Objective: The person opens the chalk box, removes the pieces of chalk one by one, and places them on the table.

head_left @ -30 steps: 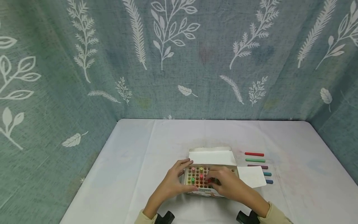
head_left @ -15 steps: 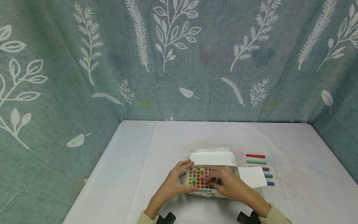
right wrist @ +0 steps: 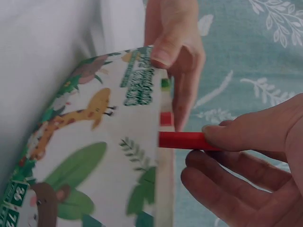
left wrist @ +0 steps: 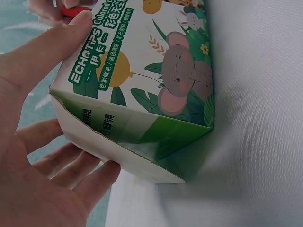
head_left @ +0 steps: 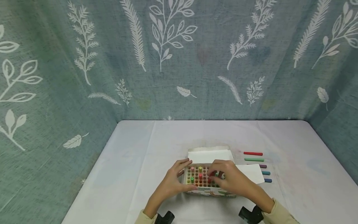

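An open box of colored chalk (head_left: 207, 191), printed with animals and leaves, stands on the white-covered table. My left hand (head_left: 174, 179) holds the box by its left end, thumb along the front rim and fingers toward the back corner. The left wrist view shows those fingers beside a loose side flap (left wrist: 113, 156). Between thumb and fingertips, my right hand (head_left: 230, 177) pinches a red chalk stick (right wrist: 182, 140). That stick's lower end is hidden behind the box's front wall in the right wrist view. Several other chalks, such as a green one (head_left: 192, 179), stand in the holes.
Right of the box lie a red chalk (head_left: 253, 153), a green chalk (head_left: 254, 159), and purple, teal and blue ones partly under the white right flap (head_left: 251, 173). The box's lid (head_left: 211, 155) is folded back. A patterned curtain (head_left: 179, 62) hangs behind the table.
My right hand has risen slightly and shifted right over the box, and more of the red chalk shows below its fingers. The left hand keeps its place on the box.
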The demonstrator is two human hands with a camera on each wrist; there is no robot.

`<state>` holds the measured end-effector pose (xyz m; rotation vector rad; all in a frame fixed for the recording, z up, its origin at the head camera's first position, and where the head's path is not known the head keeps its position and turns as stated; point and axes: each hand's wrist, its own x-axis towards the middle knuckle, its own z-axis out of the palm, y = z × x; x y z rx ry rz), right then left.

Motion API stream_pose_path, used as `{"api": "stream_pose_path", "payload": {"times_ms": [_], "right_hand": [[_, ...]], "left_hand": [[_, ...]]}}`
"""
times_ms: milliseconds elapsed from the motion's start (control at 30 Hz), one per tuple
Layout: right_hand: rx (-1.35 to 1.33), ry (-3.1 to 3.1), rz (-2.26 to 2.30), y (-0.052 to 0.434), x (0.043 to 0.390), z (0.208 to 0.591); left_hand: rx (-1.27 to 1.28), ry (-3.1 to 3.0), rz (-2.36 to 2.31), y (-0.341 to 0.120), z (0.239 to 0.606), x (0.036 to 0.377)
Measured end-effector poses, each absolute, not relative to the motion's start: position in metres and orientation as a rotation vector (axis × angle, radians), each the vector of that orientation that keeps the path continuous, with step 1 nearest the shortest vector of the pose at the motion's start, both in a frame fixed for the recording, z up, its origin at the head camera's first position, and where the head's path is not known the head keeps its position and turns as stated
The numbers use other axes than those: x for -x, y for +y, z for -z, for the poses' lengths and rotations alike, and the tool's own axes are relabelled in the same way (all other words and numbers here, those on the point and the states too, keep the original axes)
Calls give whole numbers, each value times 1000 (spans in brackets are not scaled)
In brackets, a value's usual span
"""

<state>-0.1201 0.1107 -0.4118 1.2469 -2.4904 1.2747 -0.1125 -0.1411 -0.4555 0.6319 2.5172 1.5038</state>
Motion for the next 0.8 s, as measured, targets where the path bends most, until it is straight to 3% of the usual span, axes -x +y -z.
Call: {"api": "stream_pose_path", "payload": {"times_ms": [800], "right_hand": [[-1033,-2373,-1382,155,127,386]], "left_hand": [[-600,2515,-1497,-139,456,114]]}}
